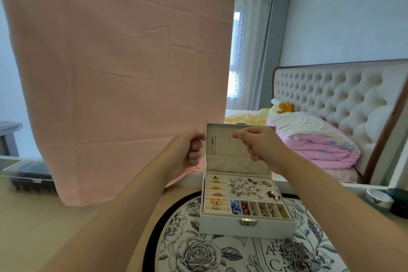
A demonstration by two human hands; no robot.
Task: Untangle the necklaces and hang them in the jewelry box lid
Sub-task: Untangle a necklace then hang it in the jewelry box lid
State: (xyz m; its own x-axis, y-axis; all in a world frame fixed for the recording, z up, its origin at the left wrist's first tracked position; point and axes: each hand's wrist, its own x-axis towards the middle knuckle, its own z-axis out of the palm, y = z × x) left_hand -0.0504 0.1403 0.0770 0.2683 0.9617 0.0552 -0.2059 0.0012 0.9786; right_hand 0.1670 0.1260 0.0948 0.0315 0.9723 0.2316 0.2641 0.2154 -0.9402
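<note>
Creased pink cloth (119, 62) hanging left of the box (247, 223), left hand (187, 150) gripping the upright padded lid's (229, 157) left edge, right hand (260, 146) pinched narrow at the lid's hook row, whether holding anything unclear, tangled chains (294, 254) heaped right of the box front on a floral mat (198, 252)

Place: a home bedroom.
Evidence: tufted headboard (331, 95), folded pink quilt (320, 146) on the bed, grey curtains (268, 51) at the window, plush toy (280, 107).
</note>
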